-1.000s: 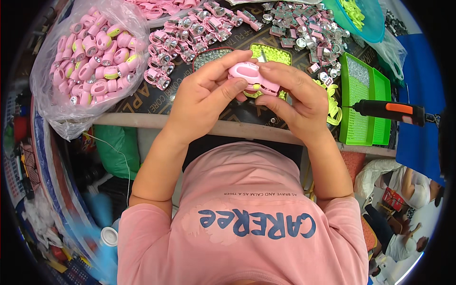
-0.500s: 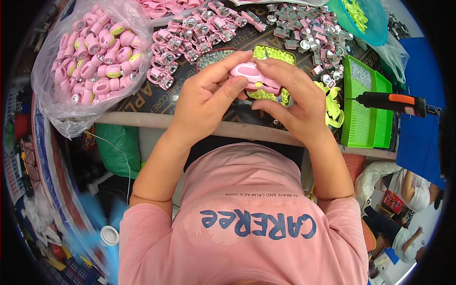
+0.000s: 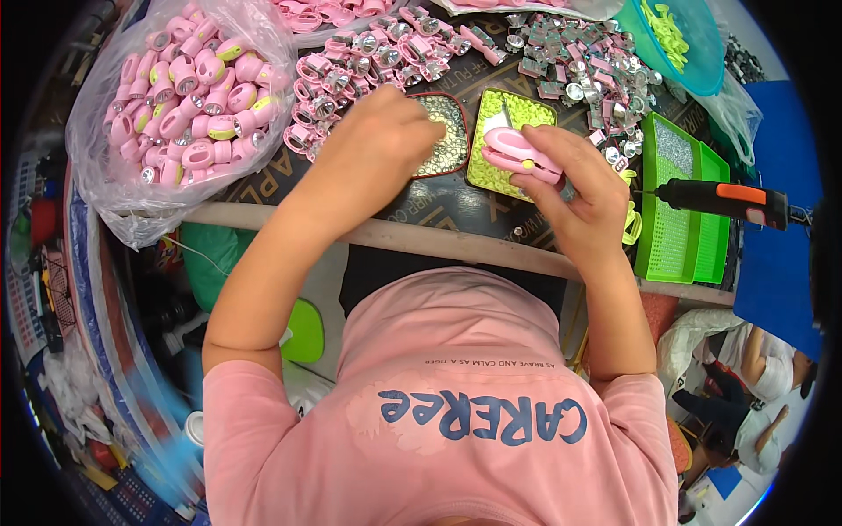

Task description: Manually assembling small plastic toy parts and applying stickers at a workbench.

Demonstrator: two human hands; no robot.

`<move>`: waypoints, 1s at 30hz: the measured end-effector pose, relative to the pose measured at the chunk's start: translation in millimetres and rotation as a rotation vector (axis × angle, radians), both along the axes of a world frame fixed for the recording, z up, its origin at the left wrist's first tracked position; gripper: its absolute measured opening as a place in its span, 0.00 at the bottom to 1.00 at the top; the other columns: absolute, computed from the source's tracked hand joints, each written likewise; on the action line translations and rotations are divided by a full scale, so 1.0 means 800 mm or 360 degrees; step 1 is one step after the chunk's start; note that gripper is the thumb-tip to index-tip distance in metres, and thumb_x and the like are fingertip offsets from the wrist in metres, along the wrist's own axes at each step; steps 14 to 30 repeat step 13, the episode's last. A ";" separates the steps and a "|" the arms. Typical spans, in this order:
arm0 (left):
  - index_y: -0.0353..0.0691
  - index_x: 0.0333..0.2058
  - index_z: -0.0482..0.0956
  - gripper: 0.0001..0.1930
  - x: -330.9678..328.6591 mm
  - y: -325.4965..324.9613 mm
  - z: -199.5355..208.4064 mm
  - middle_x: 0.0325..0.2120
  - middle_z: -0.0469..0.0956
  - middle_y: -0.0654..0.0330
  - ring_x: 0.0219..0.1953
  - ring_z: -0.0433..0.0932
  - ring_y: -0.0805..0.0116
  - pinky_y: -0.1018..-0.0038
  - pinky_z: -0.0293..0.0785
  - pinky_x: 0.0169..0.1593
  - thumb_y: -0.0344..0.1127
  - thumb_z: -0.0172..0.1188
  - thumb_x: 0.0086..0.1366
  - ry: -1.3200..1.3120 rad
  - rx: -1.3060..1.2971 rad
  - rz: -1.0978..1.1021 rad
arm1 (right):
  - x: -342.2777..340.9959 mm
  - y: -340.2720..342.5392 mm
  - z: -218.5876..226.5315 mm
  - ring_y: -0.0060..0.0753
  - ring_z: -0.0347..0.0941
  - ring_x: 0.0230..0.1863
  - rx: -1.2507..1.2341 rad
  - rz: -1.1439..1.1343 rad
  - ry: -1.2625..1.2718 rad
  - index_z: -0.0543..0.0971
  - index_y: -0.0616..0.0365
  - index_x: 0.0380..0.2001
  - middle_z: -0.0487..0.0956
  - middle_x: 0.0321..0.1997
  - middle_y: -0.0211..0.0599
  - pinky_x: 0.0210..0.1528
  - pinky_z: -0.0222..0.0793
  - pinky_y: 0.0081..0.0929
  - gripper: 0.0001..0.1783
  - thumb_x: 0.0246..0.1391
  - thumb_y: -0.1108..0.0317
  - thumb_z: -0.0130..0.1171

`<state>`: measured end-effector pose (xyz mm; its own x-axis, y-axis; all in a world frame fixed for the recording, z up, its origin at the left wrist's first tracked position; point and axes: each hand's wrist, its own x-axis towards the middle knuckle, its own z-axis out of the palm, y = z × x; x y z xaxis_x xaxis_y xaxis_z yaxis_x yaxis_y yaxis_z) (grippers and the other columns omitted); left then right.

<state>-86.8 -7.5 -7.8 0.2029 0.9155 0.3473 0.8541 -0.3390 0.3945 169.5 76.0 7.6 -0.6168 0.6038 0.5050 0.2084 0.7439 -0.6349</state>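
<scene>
My right hand (image 3: 574, 180) grips a pink flashlight housing (image 3: 517, 158) with a small yellow-green button, thumb and fingers at its right end. The housing is held above a tray of small yellow-green parts (image 3: 491, 180), and a narrow gap runs along its side. My left hand (image 3: 386, 140) is over the left edge of a red-rimmed dish of small clear parts (image 3: 447, 158). Its fingers curl together, and whatever they pinch, if anything, is hidden. Just beyond it lies a pile of pink flashlight inserts with reflectors (image 3: 377, 53).
A clear plastic bag (image 3: 96, 188) of pink flashlights stands at the left. Loose reflector parts (image 3: 574, 61) lie at the back right, beside a teal bowl (image 3: 702, 61). A green tray (image 3: 653, 237) and an orange-black electric screwdriver (image 3: 737, 195) are at the right.
My left hand has let go of the flashlight housing and moved left to the dish. My right hand has shifted slightly right, still holding the housing.
</scene>
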 end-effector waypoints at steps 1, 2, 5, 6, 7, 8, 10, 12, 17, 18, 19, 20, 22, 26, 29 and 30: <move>0.38 0.39 0.83 0.11 0.006 0.006 -0.004 0.35 0.79 0.56 0.41 0.76 0.55 0.62 0.74 0.48 0.27 0.67 0.56 0.0121 -0.0005 -0.0092 | -0.003 -0.001 0.001 0.45 0.83 0.50 -0.0015 -0.0009 -0.0027 0.84 0.58 0.51 0.85 0.50 0.46 0.52 0.79 0.34 0.25 0.46 0.75 0.75; 0.38 0.36 0.82 0.10 0.010 0.011 -0.010 0.32 0.77 0.56 0.41 0.75 0.55 0.61 0.73 0.47 0.26 0.66 0.54 0.0181 0.0038 -0.0108 | -0.006 -0.001 0.001 0.45 0.83 0.50 -0.0029 -0.0017 -0.0053 0.84 0.58 0.51 0.85 0.49 0.46 0.52 0.79 0.34 0.25 0.46 0.75 0.75; 0.37 0.36 0.81 0.09 0.014 0.017 -0.018 0.32 0.77 0.57 0.40 0.74 0.55 0.62 0.73 0.47 0.27 0.65 0.54 0.0195 0.0006 -0.0124 | -0.008 -0.003 0.002 0.45 0.83 0.50 -0.0022 -0.0057 -0.0056 0.84 0.59 0.50 0.85 0.49 0.46 0.52 0.79 0.34 0.25 0.46 0.75 0.75; 0.37 0.33 0.80 0.07 0.014 0.019 -0.019 0.30 0.76 0.57 0.39 0.74 0.55 0.62 0.74 0.46 0.27 0.64 0.55 0.0201 0.0031 -0.0105 | -0.008 -0.003 0.003 0.45 0.83 0.50 -0.0019 -0.0059 -0.0055 0.84 0.59 0.50 0.85 0.49 0.46 0.52 0.79 0.34 0.25 0.46 0.75 0.75; 0.37 0.33 0.80 0.07 0.014 0.019 -0.021 0.30 0.76 0.57 0.39 0.74 0.55 0.62 0.74 0.46 0.27 0.64 0.55 0.0201 0.0034 -0.0105 | -0.008 -0.003 0.003 0.45 0.83 0.50 -0.0052 -0.0054 -0.0040 0.84 0.58 0.50 0.85 0.49 0.46 0.52 0.79 0.34 0.25 0.46 0.75 0.75; 0.37 0.33 0.80 0.06 0.012 0.019 -0.023 0.30 0.76 0.57 0.38 0.75 0.55 0.62 0.74 0.45 0.27 0.64 0.55 0.0154 0.0020 -0.0093 | -0.007 -0.002 0.004 0.45 0.83 0.50 -0.0086 -0.0049 -0.0025 0.84 0.58 0.50 0.85 0.49 0.45 0.52 0.79 0.35 0.25 0.45 0.75 0.75; 0.37 0.33 0.80 0.05 0.008 0.018 -0.026 0.30 0.76 0.57 0.38 0.75 0.55 0.62 0.74 0.45 0.27 0.64 0.56 0.0105 0.0008 -0.0083 | -0.006 -0.001 0.005 0.45 0.83 0.50 -0.0072 -0.0050 -0.0024 0.84 0.58 0.50 0.85 0.49 0.45 0.52 0.79 0.34 0.25 0.46 0.75 0.75; 0.39 0.33 0.80 0.04 0.005 0.016 -0.028 0.31 0.77 0.58 0.38 0.76 0.54 0.62 0.75 0.45 0.26 0.64 0.58 -0.0039 -0.0016 -0.0062 | -0.005 0.000 0.006 0.45 0.83 0.50 -0.0066 -0.0044 -0.0016 0.84 0.58 0.50 0.85 0.49 0.46 0.52 0.79 0.34 0.25 0.46 0.75 0.75; 0.40 0.34 0.81 0.05 0.005 0.013 -0.028 0.33 0.79 0.58 0.41 0.77 0.55 0.63 0.75 0.47 0.25 0.63 0.59 -0.0070 -0.0042 -0.0039 | -0.006 0.000 0.006 0.45 0.83 0.50 -0.0071 -0.0037 -0.0009 0.84 0.58 0.50 0.85 0.49 0.46 0.52 0.79 0.34 0.25 0.46 0.75 0.76; 0.40 0.34 0.81 0.05 0.005 0.013 -0.028 0.33 0.79 0.58 0.41 0.77 0.55 0.63 0.75 0.47 0.25 0.63 0.59 -0.0070 -0.0042 -0.0039 | -0.006 0.000 0.006 0.45 0.83 0.50 -0.0071 -0.0037 -0.0009 0.84 0.58 0.50 0.85 0.49 0.46 0.52 0.79 0.34 0.25 0.46 0.75 0.76; 0.40 0.34 0.81 0.05 0.005 0.013 -0.028 0.33 0.79 0.58 0.41 0.77 0.55 0.63 0.75 0.47 0.25 0.63 0.59 -0.0070 -0.0042 -0.0039 | -0.006 0.000 0.006 0.45 0.83 0.50 -0.0071 -0.0037 -0.0009 0.84 0.58 0.50 0.85 0.49 0.46 0.52 0.79 0.34 0.25 0.46 0.75 0.76; 0.40 0.34 0.81 0.05 0.005 0.013 -0.028 0.33 0.79 0.58 0.41 0.77 0.55 0.63 0.75 0.47 0.25 0.63 0.59 -0.0070 -0.0042 -0.0039 | -0.006 0.000 0.006 0.45 0.83 0.50 -0.0071 -0.0037 -0.0009 0.84 0.58 0.50 0.85 0.49 0.46 0.52 0.79 0.34 0.25 0.46 0.75 0.76; 0.40 0.34 0.81 0.05 0.005 0.013 -0.028 0.33 0.79 0.58 0.41 0.77 0.55 0.63 0.75 0.47 0.25 0.63 0.59 -0.0070 -0.0042 -0.0039 | -0.006 0.000 0.006 0.45 0.83 0.50 -0.0071 -0.0037 -0.0009 0.84 0.58 0.50 0.85 0.49 0.46 0.52 0.79 0.34 0.25 0.46 0.75 0.76; 0.40 0.34 0.81 0.05 0.005 0.013 -0.028 0.33 0.79 0.58 0.41 0.77 0.55 0.63 0.75 0.47 0.25 0.63 0.59 -0.0070 -0.0042 -0.0039 | -0.006 0.000 0.006 0.45 0.83 0.50 -0.0071 -0.0037 -0.0009 0.84 0.58 0.50 0.85 0.49 0.46 0.52 0.79 0.34 0.25 0.46 0.75 0.76; 0.40 0.34 0.81 0.05 0.005 0.013 -0.028 0.33 0.79 0.58 0.41 0.77 0.55 0.63 0.75 0.47 0.25 0.63 0.59 -0.0070 -0.0042 -0.0039 | -0.006 0.000 0.006 0.45 0.83 0.50 -0.0071 -0.0037 -0.0009 0.84 0.58 0.50 0.85 0.49 0.46 0.52 0.79 0.34 0.25 0.46 0.75 0.76; 0.40 0.34 0.81 0.05 0.005 0.013 -0.028 0.33 0.79 0.58 0.41 0.77 0.55 0.63 0.75 0.47 0.25 0.63 0.59 -0.0070 -0.0042 -0.0039 | -0.006 0.000 0.006 0.45 0.83 0.50 -0.0071 -0.0037 -0.0009 0.84 0.58 0.50 0.85 0.49 0.46 0.52 0.79 0.34 0.25 0.46 0.75 0.76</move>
